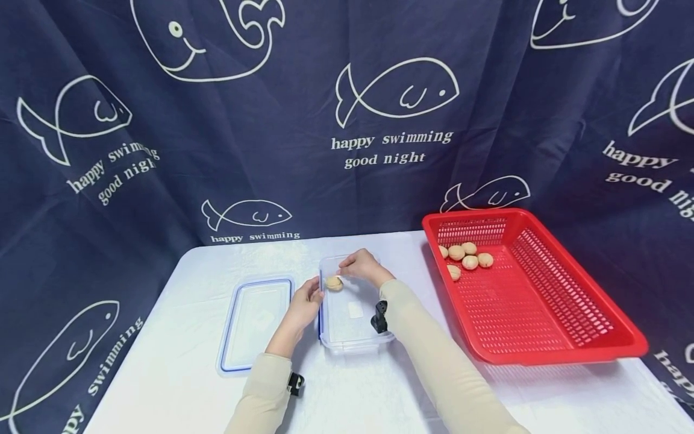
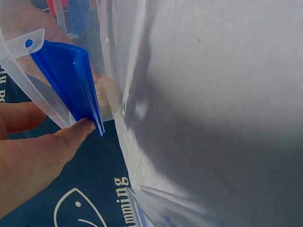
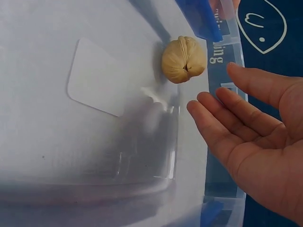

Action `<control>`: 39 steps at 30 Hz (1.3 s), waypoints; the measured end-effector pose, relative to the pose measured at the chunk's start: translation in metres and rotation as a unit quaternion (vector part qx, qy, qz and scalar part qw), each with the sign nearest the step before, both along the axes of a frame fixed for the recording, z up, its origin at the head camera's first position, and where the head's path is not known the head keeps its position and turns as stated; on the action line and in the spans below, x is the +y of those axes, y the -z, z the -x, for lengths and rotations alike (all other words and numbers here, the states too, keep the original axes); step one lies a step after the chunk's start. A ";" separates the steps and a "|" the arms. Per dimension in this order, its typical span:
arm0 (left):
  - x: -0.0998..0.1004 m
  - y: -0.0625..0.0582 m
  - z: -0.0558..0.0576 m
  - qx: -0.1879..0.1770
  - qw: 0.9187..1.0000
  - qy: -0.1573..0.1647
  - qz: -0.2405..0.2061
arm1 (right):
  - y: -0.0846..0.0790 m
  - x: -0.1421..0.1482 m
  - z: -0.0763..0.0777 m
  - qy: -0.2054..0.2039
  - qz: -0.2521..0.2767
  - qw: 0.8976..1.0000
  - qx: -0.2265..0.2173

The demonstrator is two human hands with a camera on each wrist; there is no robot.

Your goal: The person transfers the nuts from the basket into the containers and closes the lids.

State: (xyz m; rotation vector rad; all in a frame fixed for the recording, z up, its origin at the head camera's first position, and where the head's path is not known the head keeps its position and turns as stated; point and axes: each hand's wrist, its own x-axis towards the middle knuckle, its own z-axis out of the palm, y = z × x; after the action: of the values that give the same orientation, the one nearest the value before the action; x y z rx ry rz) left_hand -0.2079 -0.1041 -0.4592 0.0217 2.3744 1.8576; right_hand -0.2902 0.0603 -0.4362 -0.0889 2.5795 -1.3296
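Observation:
A clear plastic food container [image 1: 347, 335] with blue side clips stands on the white cloth. Inside, at its far left corner, lies one walnut [image 3: 183, 60]. My left hand [image 1: 305, 304] grips the container's left side, a fingertip on the end of a blue clip [image 2: 71, 75] and another finger behind the clear rim. Over the far end of the container is my right hand [image 1: 362, 266], palm turned toward the walnut. Its fingers [image 3: 208, 120] are apart from the nut and loosely bent, with nothing between them.
To the left lies the clear lid with a blue seal [image 1: 230, 325]. A red plastic basket [image 1: 547, 357] stands on the right, with several walnuts [image 1: 470, 262] at its far left end. Behind the table hangs a dark blue curtain [image 1: 303, 150] with fish drawings.

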 end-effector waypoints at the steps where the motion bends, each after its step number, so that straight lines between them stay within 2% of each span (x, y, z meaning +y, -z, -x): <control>1: 0.000 0.000 0.000 0.001 1.000 0.001 0.000 | -0.001 0.000 0.000 -0.001 0.004 1.000 -0.004; 15: 0.000 0.000 0.000 0.002 1.000 0.003 -0.003 | -0.028 0.013 0.006 -0.049 0.058 0.997 0.017; 21: -0.001 0.001 -0.002 0.000 1.000 0.009 -0.001 | -0.047 0.023 0.010 -0.050 0.061 0.996 0.034; 28: 0.000 0.001 -0.002 0.006 1.000 0.000 0.002 | -0.065 0.038 0.012 -0.053 0.075 0.994 0.051; 33: 0.001 0.001 -0.003 0.004 1.000 0.001 0.004 | -0.074 0.051 0.016 -0.061 0.071 0.993 0.066; 39: 0.000 0.001 -0.003 0.006 1.000 0.008 0.007 | -0.088 0.070 0.018 -0.050 0.052 0.994 0.076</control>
State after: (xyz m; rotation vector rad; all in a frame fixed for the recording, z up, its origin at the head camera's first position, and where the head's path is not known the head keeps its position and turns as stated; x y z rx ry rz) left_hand -0.2049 -0.1038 -0.4600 0.0498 2.3878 1.8384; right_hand -0.3077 0.1307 -0.3483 -0.3469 2.5879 -1.4710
